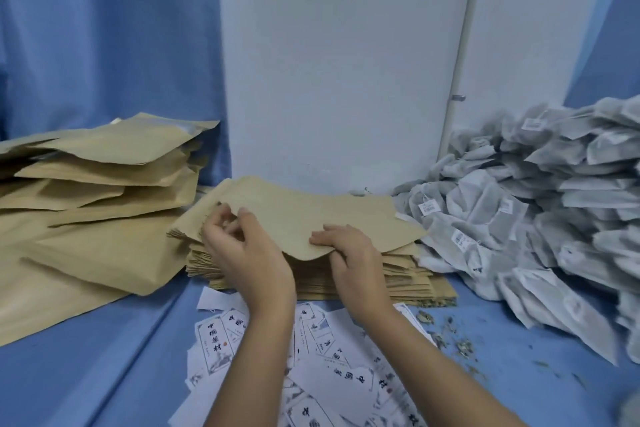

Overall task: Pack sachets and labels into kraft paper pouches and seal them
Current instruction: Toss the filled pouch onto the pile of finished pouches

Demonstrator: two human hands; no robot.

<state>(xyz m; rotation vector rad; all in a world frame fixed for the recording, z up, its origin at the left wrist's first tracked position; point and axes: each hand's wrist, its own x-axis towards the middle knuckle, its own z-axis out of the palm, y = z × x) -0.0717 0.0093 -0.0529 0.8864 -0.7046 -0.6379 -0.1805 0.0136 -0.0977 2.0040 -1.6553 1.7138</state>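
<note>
Blue-clothed tabletop (104, 367): one flat brown kraft paper pouch (311, 215) is held off its stack (401, 279), pinched by left hand (242, 246) and right hand (349, 253); opening its mouth is judged next.

Blue curtain (104, 28) at L, in folds. White wall (339, 62) in centre bg w/ thin white pipe (462, 45) and small metal clip (458, 98), poss. a bracket. Surface (104, 374) covered in blue cloth. Cool, even light.
</note>
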